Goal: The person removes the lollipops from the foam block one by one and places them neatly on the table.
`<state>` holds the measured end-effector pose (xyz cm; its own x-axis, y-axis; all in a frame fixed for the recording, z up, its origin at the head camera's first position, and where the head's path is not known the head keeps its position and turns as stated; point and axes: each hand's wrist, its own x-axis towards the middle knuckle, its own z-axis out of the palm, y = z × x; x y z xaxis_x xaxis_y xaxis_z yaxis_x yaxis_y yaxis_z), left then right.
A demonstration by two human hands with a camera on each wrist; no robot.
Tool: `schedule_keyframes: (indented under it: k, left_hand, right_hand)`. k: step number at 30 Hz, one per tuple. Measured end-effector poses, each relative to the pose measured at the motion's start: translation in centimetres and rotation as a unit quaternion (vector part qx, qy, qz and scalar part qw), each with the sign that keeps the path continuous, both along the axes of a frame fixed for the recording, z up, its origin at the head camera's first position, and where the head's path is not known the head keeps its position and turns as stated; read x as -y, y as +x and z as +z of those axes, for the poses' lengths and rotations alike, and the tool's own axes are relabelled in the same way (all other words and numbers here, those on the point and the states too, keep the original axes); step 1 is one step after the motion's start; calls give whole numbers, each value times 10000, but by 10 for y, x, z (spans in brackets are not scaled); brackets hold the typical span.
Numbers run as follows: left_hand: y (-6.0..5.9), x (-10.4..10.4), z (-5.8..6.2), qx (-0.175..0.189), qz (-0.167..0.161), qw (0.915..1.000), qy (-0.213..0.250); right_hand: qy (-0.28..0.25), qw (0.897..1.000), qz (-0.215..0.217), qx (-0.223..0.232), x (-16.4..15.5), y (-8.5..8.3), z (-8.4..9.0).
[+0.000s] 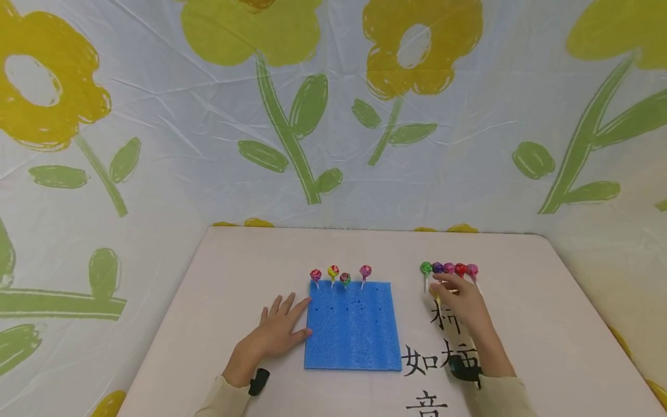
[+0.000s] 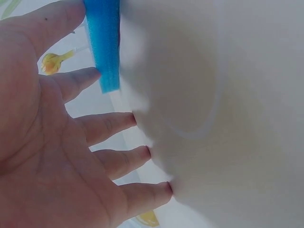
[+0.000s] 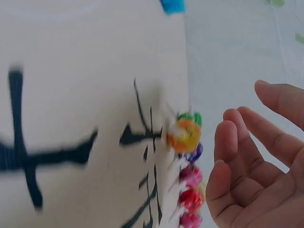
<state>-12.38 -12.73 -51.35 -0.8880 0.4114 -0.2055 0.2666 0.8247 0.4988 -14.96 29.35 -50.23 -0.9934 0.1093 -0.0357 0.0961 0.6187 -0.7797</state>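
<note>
Nearest the person, black brush-written characters (image 1: 440,359) lie on the pale bench (image 1: 547,324), partly under the right forearm. The left hand (image 1: 276,333) lies flat on the bench, its grip wide and holding nothing: the fingers are spread and straight, and in the left wrist view the fingertips (image 2: 127,119) press the bench surface while the index finger and thumb rest against the left edge of the blue foam block (image 1: 352,325). The foam block lies flat between the two hands and shows small holes in its top. The right hand (image 1: 461,304) is over the bench just right of the block, fingers relaxed and loosely bent, its grip also holding nothing; in the right wrist view the palm is open next to the sweets, with an orange lollipop (image 3: 184,135) closest to the fingertips. Just beyond that hand a row of loose lollipops (image 1: 449,269) lies side by side on the bench, green, purple, pink and red heads touching or nearly so. Along the far edge of the foam four lollipops (image 1: 341,274) stand upright. Behind the bench hangs a white cloth with yellow flowers (image 1: 333,116).
</note>
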Motion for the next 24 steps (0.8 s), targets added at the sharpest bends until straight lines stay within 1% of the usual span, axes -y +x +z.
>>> schedule_keyframes:
  k: [2, 4, 10, 17, 24]
  left_hand:
    - [0, 0, 1, -18, -3, 10000, 5]
    - [0, 0, 0, -38, -10, 10000, 2]
    - [-3, 1, -4, -98, -15, 9999, -32]
    - [-3, 2, -8, -76, 19, 10000, -42]
    - [-3, 2, -8, -101, 14, 9999, -66]
  right_hand:
    - [-244, 9995, 99, -199, 7, -1, 1]
    - [-512, 9979, 242, -306, 16, -3, 1]
    - [-1030, 9922, 563, -430, 47, -9, 3]
    - [-1658, 9827, 731, -382, 75, -19, 1]
    - [-2087, 9740, 879, -82, 95, -30, 1]
